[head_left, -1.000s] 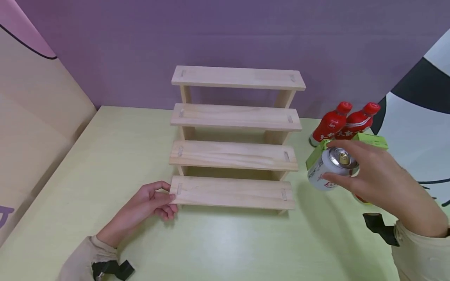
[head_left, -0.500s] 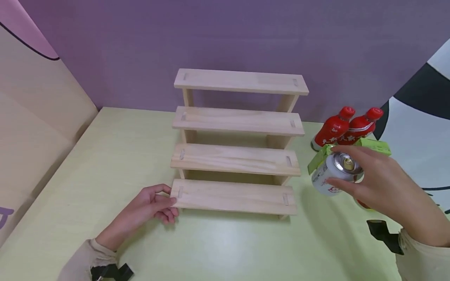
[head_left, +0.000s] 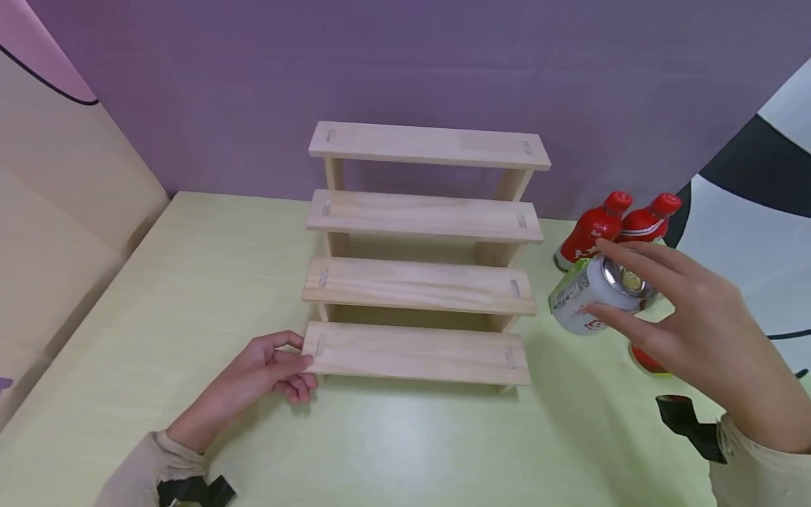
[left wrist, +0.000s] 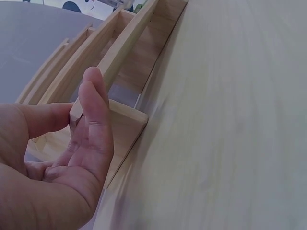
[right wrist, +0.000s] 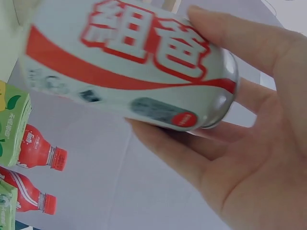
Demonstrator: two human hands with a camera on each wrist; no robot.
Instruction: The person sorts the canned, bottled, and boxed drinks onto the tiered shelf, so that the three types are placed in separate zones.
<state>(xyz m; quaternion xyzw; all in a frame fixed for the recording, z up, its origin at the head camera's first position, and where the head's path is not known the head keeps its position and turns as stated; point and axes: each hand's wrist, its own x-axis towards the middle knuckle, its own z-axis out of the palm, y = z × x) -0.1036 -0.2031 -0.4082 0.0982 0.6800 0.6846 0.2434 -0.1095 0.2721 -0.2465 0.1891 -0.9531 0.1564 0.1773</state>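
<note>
A white drink can [head_left: 586,299] with red marks is held tilted above the table at the right. My right hand [head_left: 687,320] grips it near its silver top between thumb and fingers, which the right wrist view also shows. The stepped wooden rack [head_left: 418,285] stands in the middle. My left hand [head_left: 262,373] pinches the left end of its lowest shelf; in the left wrist view, thumb and fingers lie on either side of the shelf board [left wrist: 76,111].
Two red bottles [head_left: 592,229] stand at the back right, near the wall. Green cartons [right wrist: 12,124] are beside them, partly hidden by the can and hand in the head view. Something red with a yellow rim [head_left: 646,359] shows under the right hand.
The can has risen slightly and tilted more, with my right hand still round it. My left hand keeps its hold on the rack. The head view shifts a little.
</note>
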